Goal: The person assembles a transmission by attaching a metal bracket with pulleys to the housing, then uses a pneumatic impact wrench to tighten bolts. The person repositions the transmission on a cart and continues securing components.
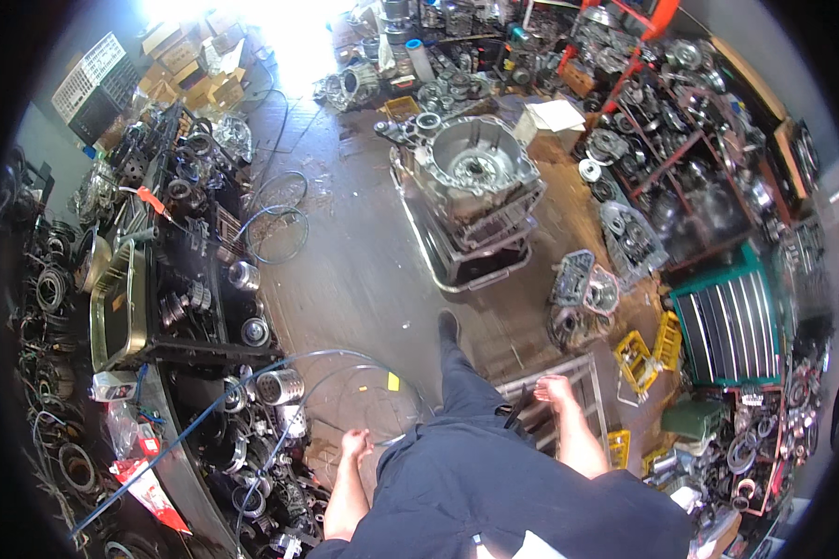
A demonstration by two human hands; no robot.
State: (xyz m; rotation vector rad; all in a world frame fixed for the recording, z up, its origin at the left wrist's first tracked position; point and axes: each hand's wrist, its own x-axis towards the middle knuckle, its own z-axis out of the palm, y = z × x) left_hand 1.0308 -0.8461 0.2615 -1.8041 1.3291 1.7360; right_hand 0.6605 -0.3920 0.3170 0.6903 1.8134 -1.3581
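Note:
My left hand (356, 443) hangs low beside my body with its fingers curled. A thin pale piece shows right by its fingertips; whether the hand grips it I cannot make out. On the other side my right hand (555, 391) is loosely closed, with nothing visible in it. Beneath that hand lies a metal grate-like frame (583, 382) near the floor. Ahead of me a large open gearbox housing (475, 154) rests on a black bin-like stand (461, 265). Closer to my right hand, a smaller cast metal housing (583, 293) sits on the floor.
A blue hose (345, 352) runs across low on the left, by a bench holding a metal tray (116, 312). Yellow crates (636, 361) and a green slatted cabinet (729, 317) stand right. Racks of metal parts (690, 177) line the back right; cardboard boxes (182, 56) sit far left.

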